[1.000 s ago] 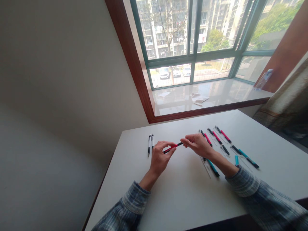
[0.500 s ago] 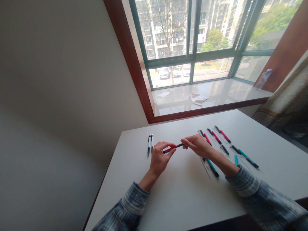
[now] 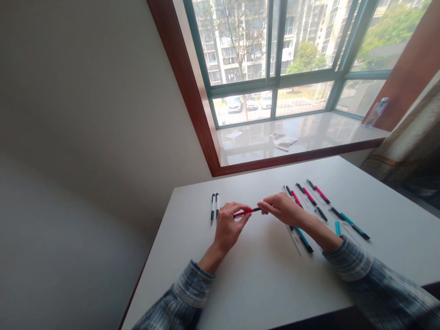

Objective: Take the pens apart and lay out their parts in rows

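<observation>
Between my two hands is a red and black pen, held nearly level above the white table. My left hand pinches its red barrel between thumb and fingers. My right hand is closed on the pen's black end, and the fingers hide its tip. Just left of my left hand lie two clear pens with black grips, side by side. Around my right hand are pen parts in red, teal and black, including a teal and black barrel below the wrist.
Several red and black pen parts lie in slanted rows toward the back right. A teal and black pen barrel lies farther right. Behind the table, a window sill holds a crumpled cloth and a clear bottle.
My right hand has shifted very slightly left along the pen, so less of the black end shows. My left hand keeps its place, and the pen parts on the table have not moved.
</observation>
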Demonstrator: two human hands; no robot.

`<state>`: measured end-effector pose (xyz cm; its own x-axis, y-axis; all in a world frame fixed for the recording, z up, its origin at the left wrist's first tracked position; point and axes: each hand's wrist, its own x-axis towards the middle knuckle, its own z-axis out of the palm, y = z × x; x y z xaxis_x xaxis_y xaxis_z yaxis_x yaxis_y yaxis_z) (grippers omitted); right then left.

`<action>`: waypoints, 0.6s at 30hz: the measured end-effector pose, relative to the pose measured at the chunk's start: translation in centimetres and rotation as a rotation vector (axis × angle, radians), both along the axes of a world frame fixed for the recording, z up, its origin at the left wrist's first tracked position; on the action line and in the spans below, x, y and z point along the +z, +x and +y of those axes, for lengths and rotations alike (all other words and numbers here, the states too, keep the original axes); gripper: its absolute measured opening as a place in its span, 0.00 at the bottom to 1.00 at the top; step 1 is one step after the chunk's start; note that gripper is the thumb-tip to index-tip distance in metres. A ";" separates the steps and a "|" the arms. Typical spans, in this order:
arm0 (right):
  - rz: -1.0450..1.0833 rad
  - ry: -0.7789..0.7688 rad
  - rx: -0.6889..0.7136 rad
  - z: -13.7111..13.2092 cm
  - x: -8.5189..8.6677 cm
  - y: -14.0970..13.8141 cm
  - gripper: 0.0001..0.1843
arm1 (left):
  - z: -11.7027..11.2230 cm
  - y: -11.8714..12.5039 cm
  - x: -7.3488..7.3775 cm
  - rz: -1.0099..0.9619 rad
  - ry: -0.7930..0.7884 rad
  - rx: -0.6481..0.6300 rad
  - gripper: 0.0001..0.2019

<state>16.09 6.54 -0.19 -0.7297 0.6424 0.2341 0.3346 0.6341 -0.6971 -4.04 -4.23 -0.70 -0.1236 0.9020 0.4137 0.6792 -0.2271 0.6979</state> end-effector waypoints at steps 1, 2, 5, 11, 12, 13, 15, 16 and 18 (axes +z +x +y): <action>0.008 0.002 0.002 0.0 0.0 0.0 0.23 | 0.0 0.0 0.0 0.004 -0.002 0.003 0.03; 0.030 0.011 0.003 0.0 0.0 0.0 0.19 | 0.0 0.0 0.0 0.002 -0.004 0.007 0.03; 0.125 0.050 0.030 0.2 -0.1 0.1 0.13 | 0.0 -0.1 -0.1 -0.013 -0.009 0.015 0.03; 0.161 0.096 0.043 0.2 -0.4 0.0 0.04 | 0.0 -0.2 -0.1 -0.015 -0.014 0.015 0.02; 0.148 0.089 0.033 0.2 -0.4 0.0 0.06 | -0.1 -0.1 -0.1 -0.010 -0.012 0.013 0.02; 0.128 0.081 0.025 0.2 -0.4 -0.1 0.09 | -0.1 -0.1 0.0 -0.001 -0.011 0.009 0.02; 0.073 0.067 0.020 0.0 -0.2 -0.1 0.16 | -0.1 0.0 0.1 0.023 -0.008 -0.003 0.02; 0.044 0.061 0.022 0.0 -0.2 -0.1 0.20 | -0.1 0.0 0.1 0.037 -0.005 -0.007 0.02; 0.004 0.055 0.030 -0.1 0.0 -0.1 0.25 | -0.1 0.1 0.2 0.056 0.002 -0.010 0.03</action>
